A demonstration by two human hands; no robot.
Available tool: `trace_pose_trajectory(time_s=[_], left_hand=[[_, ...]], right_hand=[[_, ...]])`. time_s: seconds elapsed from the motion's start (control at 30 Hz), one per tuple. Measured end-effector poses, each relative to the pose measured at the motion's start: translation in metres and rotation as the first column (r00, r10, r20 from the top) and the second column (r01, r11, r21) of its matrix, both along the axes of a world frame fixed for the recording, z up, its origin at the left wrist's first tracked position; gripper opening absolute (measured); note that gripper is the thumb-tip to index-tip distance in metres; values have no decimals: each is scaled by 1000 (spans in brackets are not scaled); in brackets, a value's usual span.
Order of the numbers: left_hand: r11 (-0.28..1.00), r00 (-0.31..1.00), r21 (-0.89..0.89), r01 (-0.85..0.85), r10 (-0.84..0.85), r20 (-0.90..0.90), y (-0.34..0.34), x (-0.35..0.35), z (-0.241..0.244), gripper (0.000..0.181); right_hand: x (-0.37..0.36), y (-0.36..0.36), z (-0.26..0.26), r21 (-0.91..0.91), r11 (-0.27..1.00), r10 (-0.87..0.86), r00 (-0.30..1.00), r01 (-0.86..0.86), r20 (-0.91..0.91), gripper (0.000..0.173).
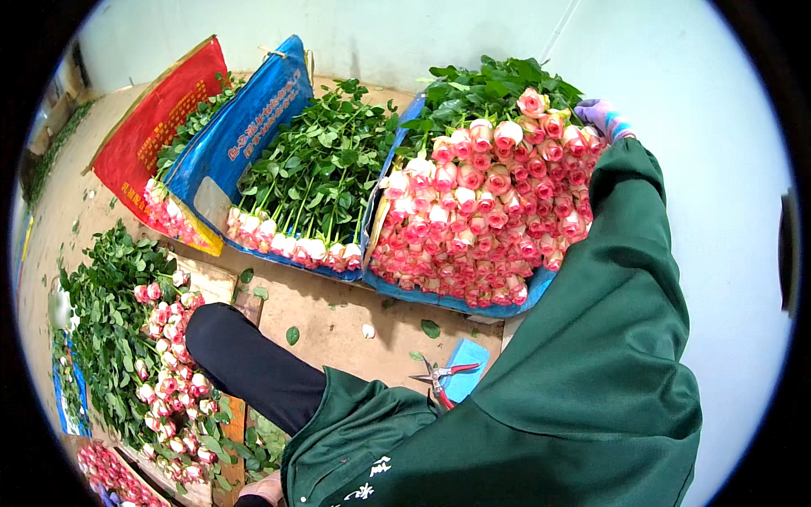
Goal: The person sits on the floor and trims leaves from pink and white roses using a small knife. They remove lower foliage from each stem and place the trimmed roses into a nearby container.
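Observation:
My right hand (602, 118), in a lilac and blue glove, is at the back right edge of a tall stack of pink-and-white roses (488, 209). Its fingertips meet the leaves and outer blooms; whether they grip a stem is hidden. The stack lies in a blue woven-plastic sheet (405, 293), blooms towards me and leaves (488, 89) against the wall. My left hand is out of view. Before me on the floor, red-handled pruning shears (437, 377) lie with blades apart, partly over a light blue pad (467, 366).
Left of the stack, a blue sack sheet (253, 120) bears writing and divides off a lower layer of roses (310, 248). Beyond it stands a red sheet (152, 133). Loose roses (168, 380) lie beside my dark-trousered knee (222, 336). A pale wall (728, 266) runs along my right.

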State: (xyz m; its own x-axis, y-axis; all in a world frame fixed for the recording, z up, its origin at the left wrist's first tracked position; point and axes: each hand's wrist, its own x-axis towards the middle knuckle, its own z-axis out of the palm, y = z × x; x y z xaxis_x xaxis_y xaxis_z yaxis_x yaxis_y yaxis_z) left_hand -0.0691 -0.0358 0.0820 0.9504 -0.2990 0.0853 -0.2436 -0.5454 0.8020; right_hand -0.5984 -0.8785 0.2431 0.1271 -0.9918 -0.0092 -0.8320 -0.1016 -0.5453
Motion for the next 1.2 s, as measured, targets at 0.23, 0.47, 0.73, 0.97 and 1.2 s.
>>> trace_pose_trajectory(time_s=[0.23,0.47,0.73,0.97,1.2], left_hand=[[960,992,-258,-106,118,31,110,43,57,52],[790,914,-523,-321,113,-390,0,3,6,17],[944,884,0,-330,309,-351,-40,-65,-94,15],[988,822,64,-139,151,-549,-55,-76,-115,48],[973,794,-223,-66,-84,-602,-44,-136,-146,42]], right_hand=[[159,100,73,-586,675,627,768,-448,135,44],[471,470,-27,-178,-22,941,-81,-984,328,34],[579,702,-204,14,-632,615,-491,-775,617,30],[614,670,-339,349,-352,842,-131,-869,524,29],[576,602,-369,307,-152,903,-258,-939,-343,31]])
